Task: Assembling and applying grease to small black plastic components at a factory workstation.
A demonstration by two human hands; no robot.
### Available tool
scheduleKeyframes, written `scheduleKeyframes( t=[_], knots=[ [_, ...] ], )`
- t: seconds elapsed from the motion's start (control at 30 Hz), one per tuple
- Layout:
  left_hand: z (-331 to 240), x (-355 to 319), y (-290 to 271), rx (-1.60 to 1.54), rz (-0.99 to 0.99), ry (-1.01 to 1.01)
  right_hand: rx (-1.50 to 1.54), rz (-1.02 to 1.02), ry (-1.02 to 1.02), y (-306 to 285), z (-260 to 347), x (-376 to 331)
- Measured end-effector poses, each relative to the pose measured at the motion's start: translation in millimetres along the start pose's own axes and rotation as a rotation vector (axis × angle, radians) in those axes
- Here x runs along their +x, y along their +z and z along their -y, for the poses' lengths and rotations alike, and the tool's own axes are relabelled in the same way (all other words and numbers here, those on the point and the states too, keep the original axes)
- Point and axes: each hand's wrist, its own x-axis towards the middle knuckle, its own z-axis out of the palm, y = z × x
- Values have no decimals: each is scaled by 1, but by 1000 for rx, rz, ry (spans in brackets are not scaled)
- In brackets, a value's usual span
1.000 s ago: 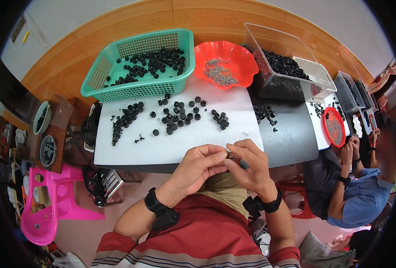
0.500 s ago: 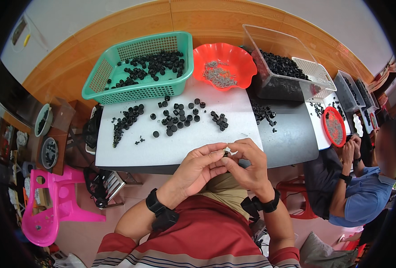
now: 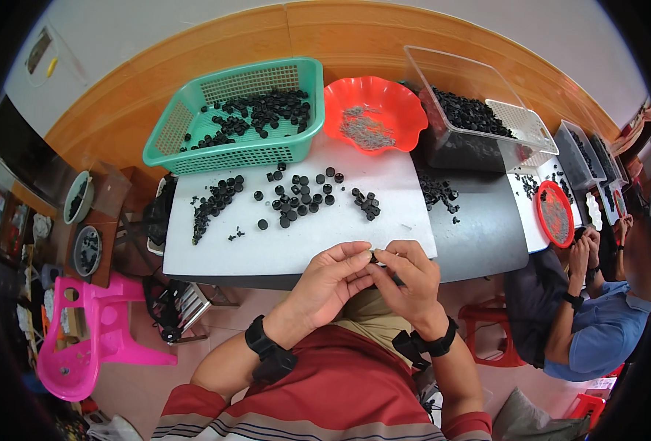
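1. Landmark is the red scalloped plastic bowl (image 3: 412, 110) with thin silver metal pins (image 3: 366, 128) in it. Straight toward the wearer from that bowl, the left hand (image 3: 329, 283) and right hand (image 3: 408, 283) meet fingertip to fingertip.
2. Grip: both are in a narrow pinch on one small dark piece (image 3: 374, 257), mostly covered by fingers, so I can't tell its exact shape or which way round it sits.
3. What could go wrong, imo: it's tiny, so a slightly off-centre squeeze could pop it out. It's near the table's front edge, on the wearer's side of the bowl, so a slip might land it in the lap or on the floor. Uneven pressure could also twist it crooked.
4. Surface: smooth white rectangular top (image 3: 296, 253) nearest the bowl, with loose round black caps (image 3: 303, 198) toward the wearer and left of it. Stray bits could get knocked by a sleeve or wrist, I'd guess.
5. Room: green perforated plastic basket (image 3: 230, 157) left of the bowl, clear rectangular plastic bin (image 3: 472, 151) right, orange wood-look wall panel (image 3: 384, 37) behind, and a blue-shirted co-worker (image 3: 605, 334) far right.
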Motion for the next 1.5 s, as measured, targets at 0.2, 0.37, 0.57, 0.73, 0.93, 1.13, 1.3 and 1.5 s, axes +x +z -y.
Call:
scheduleKeyframes(
  t=[0.2, 0.37, 0.57, 0.73, 0.93, 1.13, 1.3, 1.5],
  knots=[
    [3, -2, 6, 86, -12, 58, -72, -52, -102, 1, -4, -1],
    [-6, -6, 15, 257, -26, 95, 34, -143, -81, 1, -7, 1],
    [-27, 23, -6, 1574, -451, 911, 131, -203, -26, -4, -11, 0],
    [-46, 46, -17, 1895, -566, 1048, 170, -198, -26, -8, -4, 1],
    [-48, 57, -19, 2035, -569, 1009, 212, -202, -2, -11, -1, -3],
    [-47, 48, -15, 2040, -480, 1021, 233, -194, 24, -13, -2, -5],
    [-42, 25, -6, 1562, -281, 832, 271, -204, 76, -13, -5, -3],
    [-37, 12, -1, 1125, -273, 649, 323, -182, 68, -7, -3, 1]
  ],
)
